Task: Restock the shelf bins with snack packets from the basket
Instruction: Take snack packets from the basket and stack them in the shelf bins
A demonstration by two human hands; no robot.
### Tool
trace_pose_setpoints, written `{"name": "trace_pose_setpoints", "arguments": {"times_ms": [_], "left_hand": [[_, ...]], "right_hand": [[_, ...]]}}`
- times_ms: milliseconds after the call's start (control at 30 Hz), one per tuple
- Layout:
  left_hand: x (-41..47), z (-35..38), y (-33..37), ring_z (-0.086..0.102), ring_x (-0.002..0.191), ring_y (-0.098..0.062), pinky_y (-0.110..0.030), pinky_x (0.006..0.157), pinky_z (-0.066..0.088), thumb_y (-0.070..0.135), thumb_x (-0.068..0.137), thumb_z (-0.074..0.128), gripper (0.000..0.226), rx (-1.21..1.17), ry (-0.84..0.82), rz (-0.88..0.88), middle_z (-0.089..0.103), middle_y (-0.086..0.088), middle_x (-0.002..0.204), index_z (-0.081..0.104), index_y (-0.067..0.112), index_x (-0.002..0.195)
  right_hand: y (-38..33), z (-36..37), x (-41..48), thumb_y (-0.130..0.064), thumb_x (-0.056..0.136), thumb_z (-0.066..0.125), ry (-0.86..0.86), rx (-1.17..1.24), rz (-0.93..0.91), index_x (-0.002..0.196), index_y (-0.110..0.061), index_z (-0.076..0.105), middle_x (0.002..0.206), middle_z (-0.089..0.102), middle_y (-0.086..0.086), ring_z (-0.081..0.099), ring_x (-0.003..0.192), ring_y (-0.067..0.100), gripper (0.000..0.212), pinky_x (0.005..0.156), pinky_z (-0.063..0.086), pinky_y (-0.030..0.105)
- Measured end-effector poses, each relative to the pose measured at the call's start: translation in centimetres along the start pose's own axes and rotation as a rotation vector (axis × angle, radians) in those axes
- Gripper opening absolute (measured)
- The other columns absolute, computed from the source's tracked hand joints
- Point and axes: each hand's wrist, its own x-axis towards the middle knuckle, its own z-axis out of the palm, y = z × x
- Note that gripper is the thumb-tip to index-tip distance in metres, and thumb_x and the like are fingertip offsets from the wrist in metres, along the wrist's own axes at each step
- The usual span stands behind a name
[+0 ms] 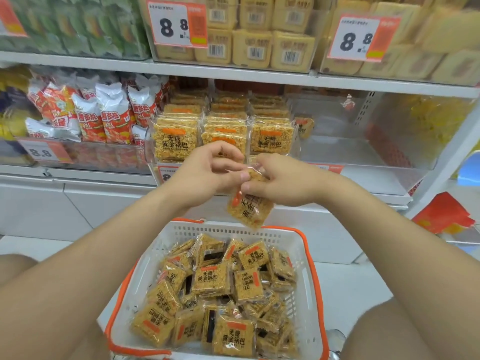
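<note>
**Packet in both hands; target bin at 12 o'clock**

The left hand (207, 172) and right hand (276, 181) each have curled fingers and pinch the top edge of one snack packet (250, 210). It hangs tilted toward 6 o'clock, above the far rim of the basket (220, 226). The shelf bin (150, 154) of matching packets lies at 12 o'clock, just behind the hands. The left hand appears nearer its lower middle stack.
</note>
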Motion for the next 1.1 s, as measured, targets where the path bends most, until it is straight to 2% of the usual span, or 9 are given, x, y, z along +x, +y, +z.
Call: {"name": "trace_pose_setpoints", "arguments": {"times_ms": [133, 233, 367, 533, 600, 667, 767, 867, 1100], "left_hand": [[0.4, 0.3, 0.7, 0.075, 0.092, -0.012, -0.036, 0.083, 0.06, 0.016, 0.097, 0.073, 0.007, 0.027, 0.275, 0.063, 0.08, 0.002, 0.099, 0.075, 0.018, 0.103], [0.8, 0.3, 0.5, 0.071, 0.087, -0.003, -0.037, 0.089, 0.056, 0.008, 0.096, 0.064, 0.021, 0.0, 0.338, 0.008, 0.075, 0.014, 0.09, 0.076, 0.025, 0.103], [1.2, 0.7, 0.8, 0.062, 0.076, -0.011, -0.03, 0.068, 0.051, -0.002, 0.092, 0.063, 0.036, -0.15, 0.379, -0.047, 0.068, 0.01, 0.083, 0.075, 0.027, 0.109], [1.6, 1.3, 1.2, 0.068, 0.075, -0.013, -0.032, 0.067, 0.057, -0.006, 0.092, 0.068, 0.041, -0.181, 0.347, -0.032, 0.076, 0.006, 0.086, 0.074, 0.028, 0.115], [1.8, 1.9, 1.4, 0.074, 0.085, -0.016, -0.037, 0.08, 0.063, -0.001, 0.092, 0.074, 0.041, -0.143, 0.333, -0.007, 0.078, 0.002, 0.1, 0.074, 0.033, 0.114], [2.1, 2.7, 1.7, 0.075, 0.096, -0.009, -0.034, 0.087, 0.063, 0.005, 0.093, 0.077, 0.039, -0.101, 0.304, 0.042, 0.074, 0.001, 0.113, 0.072, 0.036, 0.116], [2.8, 4.1, 2.2, 0.07, 0.112, -0.002, -0.025, 0.097, 0.059, 0.012, 0.095, 0.078, 0.039, 0.011, 0.273, 0.17, 0.072, 0.008, 0.123, 0.066, 0.033, 0.125], [3.8, 5.7, 2.3, 0.068, 0.111, -0.001, -0.021, 0.096, 0.057, 0.019, 0.098, 0.074, 0.038, 0.216, 0.311, 0.322, 0.068, 0.013, 0.125, 0.06, 0.025, 0.133], [7.3, 9.4, 0.6, 0.048, 0.138, -0.026, -0.047, 0.113, 0.035, 0.01, 0.088, 0.069, 0.037, 1.145, 0.134, 0.763, 0.06, -0.002, 0.139, 0.066, 0.016, 0.124]], "right_hand": [[0.6, -0.4, 0.2, -0.047, 0.1, 0.065, 0.164, 0.447, 0.109, 0.124, -0.019, 0.058, 0.114, 0.07, 0.0, 0.07, 0.098, 0.018, 0.037, 0.081, 0.062, 0.044], [0.6, -0.6, 0.8, -0.045, 0.1, 0.066, 0.248, 0.737, 0.249, 0.145, -0.021, 0.05, 0.137, 0.055, -0.01, 0.059, 0.12, 0.017, 0.054, 0.095, 0.054, 0.04], [1.2, -0.2, 1.4, -0.053, 0.071, 0.08, 0.215, 0.996, 0.226, 0.148, -0.02, 0.05, 0.149, 0.057, -0.001, 0.058, 0.133, 0.027, 0.089, 0.111, 0.046, 0.059], [1.6, -1.5, 0.9, -0.036, 0.071, 0.079, 0.414, 0.808, 0.191, 0.106, -0.012, 0.075, 0.104, 0.072, 0.02, 0.071, 0.099, 0.034, 0.043, 0.089, 0.06, 0.053], [2.1, -2.4, 0.4, -0.036, 0.074, 0.084, 0.507, 0.663, 0.148, 0.111, -0.029, 0.074, 0.092, 0.07, 0.003, 0.068, 0.083, 0.017, 0.039, 0.068, 0.057, 0.034], [2.9, -3.7, -0.3, -0.045, 0.079, 0.086, 0.478, 0.469, 0.065, 0.119, -0.039, 0.071, 0.095, 0.068, -0.014, 0.06, 0.08, 0.003, 0.044, 0.07, 0.051, 0.025], [4.8, -5.4, -0.8, -0.047, 0.084, 0.084, 0.392, 0.306, 0.027, 0.112, -0.038, 0.077, 0.106, 0.074, -0.019, 0.065, 0.093, -0.002, 0.03, 0.086, 0.055, 0.03], [7.6, -7.0, -0.8, -0.03, 0.092, 0.081, 0.438, 0.515, 0.154, 0.105, -0.027, 0.078, 0.1, 0.077, -0.009, 0.071, 0.093, 0.01, 0.014, 0.084, 0.057, 0.032], [15.7, -6.7, 1.2, -0.026, 0.101, 0.065, 0.705, 0.674, 0.498, 0.112, -0.028, 0.059, 0.119, 0.065, 0.004, 0.064, 0.104, 0.024, 0.013, 0.077, 0.056, 0.039]]}}
